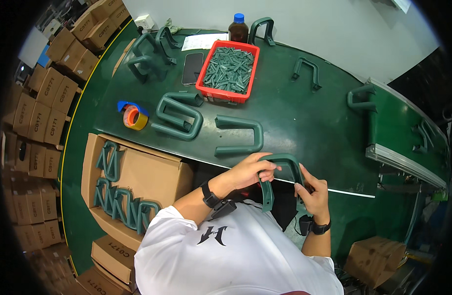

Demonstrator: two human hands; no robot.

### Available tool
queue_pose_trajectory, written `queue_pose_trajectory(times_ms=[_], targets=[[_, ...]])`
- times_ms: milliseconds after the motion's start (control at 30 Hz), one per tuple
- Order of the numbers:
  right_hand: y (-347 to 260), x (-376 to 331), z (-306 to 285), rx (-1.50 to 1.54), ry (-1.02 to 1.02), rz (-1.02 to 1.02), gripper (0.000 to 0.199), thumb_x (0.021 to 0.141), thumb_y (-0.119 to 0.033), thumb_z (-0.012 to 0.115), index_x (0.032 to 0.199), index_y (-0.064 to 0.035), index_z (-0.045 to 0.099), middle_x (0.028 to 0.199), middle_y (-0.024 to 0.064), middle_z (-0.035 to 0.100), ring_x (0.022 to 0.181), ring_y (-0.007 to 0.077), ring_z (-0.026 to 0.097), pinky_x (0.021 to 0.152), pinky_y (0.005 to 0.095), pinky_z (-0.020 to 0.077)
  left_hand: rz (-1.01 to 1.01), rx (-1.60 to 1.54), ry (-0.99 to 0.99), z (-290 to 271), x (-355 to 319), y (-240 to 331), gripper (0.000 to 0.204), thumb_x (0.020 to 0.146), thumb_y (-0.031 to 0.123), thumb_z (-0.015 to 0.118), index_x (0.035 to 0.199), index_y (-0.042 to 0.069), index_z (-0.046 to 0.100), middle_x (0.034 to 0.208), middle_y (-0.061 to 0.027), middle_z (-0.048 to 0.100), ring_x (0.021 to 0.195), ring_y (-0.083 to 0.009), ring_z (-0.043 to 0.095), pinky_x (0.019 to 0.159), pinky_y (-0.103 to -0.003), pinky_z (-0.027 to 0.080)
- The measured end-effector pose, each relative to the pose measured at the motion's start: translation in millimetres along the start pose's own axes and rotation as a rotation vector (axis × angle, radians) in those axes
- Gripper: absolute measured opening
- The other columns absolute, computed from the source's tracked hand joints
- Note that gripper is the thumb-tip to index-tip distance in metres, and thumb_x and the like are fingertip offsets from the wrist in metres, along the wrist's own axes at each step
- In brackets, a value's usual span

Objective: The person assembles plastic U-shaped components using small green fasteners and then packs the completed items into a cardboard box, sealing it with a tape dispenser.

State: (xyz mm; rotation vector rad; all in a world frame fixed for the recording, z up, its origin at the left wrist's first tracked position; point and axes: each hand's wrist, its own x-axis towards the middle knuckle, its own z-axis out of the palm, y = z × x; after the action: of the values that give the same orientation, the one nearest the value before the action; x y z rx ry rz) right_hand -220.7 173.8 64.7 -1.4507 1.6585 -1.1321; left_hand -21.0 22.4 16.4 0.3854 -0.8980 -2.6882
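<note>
Both hands hold one green U-shaped handle (285, 158) over the front edge of the green table, its two legs pointing toward me. My left hand (255, 172) is wrapped round the left bend. My right hand (312, 189) grips the right leg between thumb and fingers; the end of that leg is partly hidden. Just beyond my left hand, another U-shaped handle (258, 136) lies on the table. Left of it rest more such handles (192, 120), close against one another. Farther back stands a red bin (228, 97) filled with small green strip-like pieces (230, 69).
An open carton (137, 169) with several handles stands at left. On the table are tape rolls (136, 118), a phone (192, 69), a brown bottle (238, 32) and more handles (307, 73). A conveyor (408, 128) carrying handles adjoins at right. Stacked cartons (39, 115) line the left.
</note>
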Motion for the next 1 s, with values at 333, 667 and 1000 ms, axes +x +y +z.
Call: queue_pose_trajectory(times_ms=[333,667,1000], targets=[[-0.5,2.9,1.0,-0.046,0.019,0.049,0.053,0.084,-0.002,0.071,0.136,-0.0036,0.061,0.059,0.0007,0.058,0.051,0.004,0.044,0.049,0.0228,0.0348,-0.046,-0.145,0.047,-17.2,17.5,-17.8,0.04,0.067,-0.008,0.038,0.102,-0.007,0.058,0.088,-0.0104,0.056,0.08,-0.0209,0.055,0.08,-0.035,0.048],[34.6,-16.7,-6.2,0.418,0.302,0.089,0.057,0.088,-0.001,0.063,0.144,-0.0016,0.052,0.065,-0.0048,0.041,0.059,0.0121,0.06,0.054,0.0228,0.0376,0.929,1.477,0.585,-29.2,60.2,103.9,0.05,0.073,0.001,0.049,0.123,0.004,0.052,0.108,-0.0137,0.058,0.098,-0.0284,0.057,0.088,-0.041,0.045],[16.2,-15.1,2.1,0.669,0.255,0.092,0.052,0.092,-0.031,0.062,0.131,0.0048,0.056,0.073,0.0117,0.066,0.06,0.0136,0.06,0.06,0.0253,0.0485,0.937,1.51,0.602,-36.5,66.8,82.8,0.046,0.083,0.018,0.071,0.125,0.006,0.057,0.115,-0.0118,0.058,0.106,-0.0276,0.056,0.093,-0.038,0.043]])
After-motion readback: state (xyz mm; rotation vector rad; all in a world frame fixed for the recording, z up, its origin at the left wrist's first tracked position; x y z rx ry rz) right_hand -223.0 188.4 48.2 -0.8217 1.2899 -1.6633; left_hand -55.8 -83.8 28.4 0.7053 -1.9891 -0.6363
